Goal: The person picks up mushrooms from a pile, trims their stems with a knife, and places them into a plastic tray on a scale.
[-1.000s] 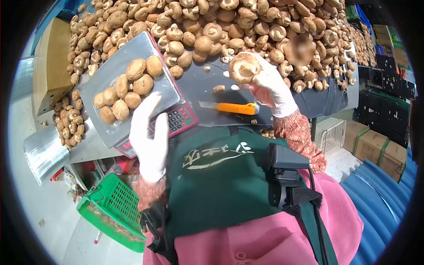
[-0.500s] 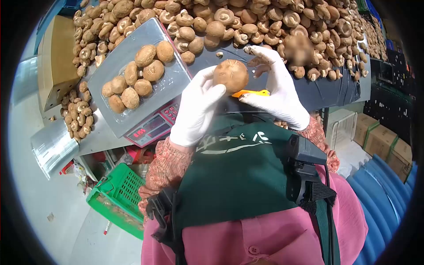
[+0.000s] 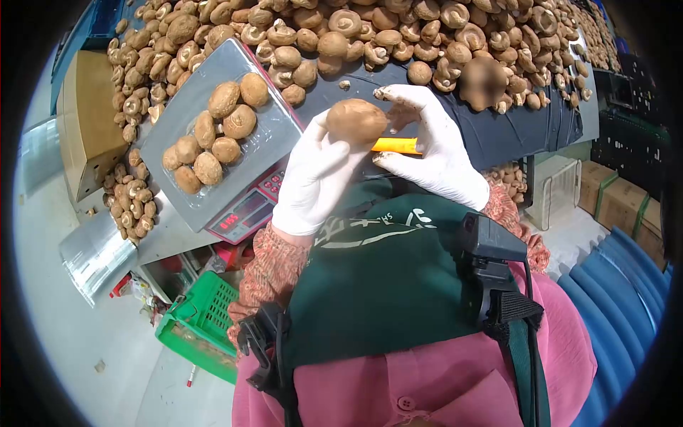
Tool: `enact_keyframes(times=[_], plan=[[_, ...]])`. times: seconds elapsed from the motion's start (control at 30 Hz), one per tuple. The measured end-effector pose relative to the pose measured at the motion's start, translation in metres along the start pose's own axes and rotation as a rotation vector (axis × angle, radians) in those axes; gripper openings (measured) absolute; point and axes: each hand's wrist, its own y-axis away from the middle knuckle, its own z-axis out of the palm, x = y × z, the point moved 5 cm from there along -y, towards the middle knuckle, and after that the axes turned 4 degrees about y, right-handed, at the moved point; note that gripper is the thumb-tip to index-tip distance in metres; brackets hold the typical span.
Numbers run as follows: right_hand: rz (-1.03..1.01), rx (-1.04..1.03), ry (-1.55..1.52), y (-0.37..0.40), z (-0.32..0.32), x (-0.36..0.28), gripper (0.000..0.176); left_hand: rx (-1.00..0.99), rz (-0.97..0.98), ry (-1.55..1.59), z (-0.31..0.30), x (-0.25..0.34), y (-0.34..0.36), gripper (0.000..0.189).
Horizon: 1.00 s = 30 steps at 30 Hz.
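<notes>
My left hand (image 3: 309, 174), in a white glove, grips a brown shiitake mushroom (image 3: 356, 121) between thumb and fingers, its rounded cap facing up. Just right of it, my right hand (image 3: 437, 146) is open, thumb and fingers apart and curved, with dark dirt on the gloved fingertips. Between the hands shows an orange strip-like thing (image 3: 397, 145), its right end close to my right palm. To the left, a clear-wrapped tray (image 3: 160, 153) with several shiitake caps rests on a scale (image 3: 249, 210) with a lit red display.
A big heap of shiitake mushrooms (image 3: 427, 32) covers the back of the dark table (image 3: 491, 139). At the left are a cardboard box (image 3: 92, 121), a smaller mushroom pile (image 3: 130, 203) and a metallic roll (image 3: 96, 260). A green basket (image 3: 203, 306) stands below; cartons (image 3: 619, 203) are at right.
My left hand has turned the mushroom and moved it slightly left. My right hand has shifted a little left and down, still open. The whole view has shifted slightly.
</notes>
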Motion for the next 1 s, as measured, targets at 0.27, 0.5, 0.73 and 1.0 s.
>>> enact_keyframes(times=[0.27, 0.5, 0.73, 1.0], plan=[[-0.383, 0.018, 0.282, -0.005, -0.002, -0.019, 0.071, -0.116, -0.192, 0.083, 0.004, -0.011, 0.001, 0.055], [-0.051, 0.062, 0.398, 0.039, -0.061, 0.015, 0.063, 0.019, -0.345, -0.411, 0.001, -0.030, 0.005, 0.048], [0.426, 0.350, -0.294, 0.103, -0.138, 0.063, 0.070, 0.039, -0.270, -0.333, -0.011, -0.030, -0.006, 0.047], [0.322, 0.215, -0.539, 0.066, -0.110, 0.051, 0.068, 0.085, -0.311, -0.426, 0.001, -0.033, -0.009, 0.043]])
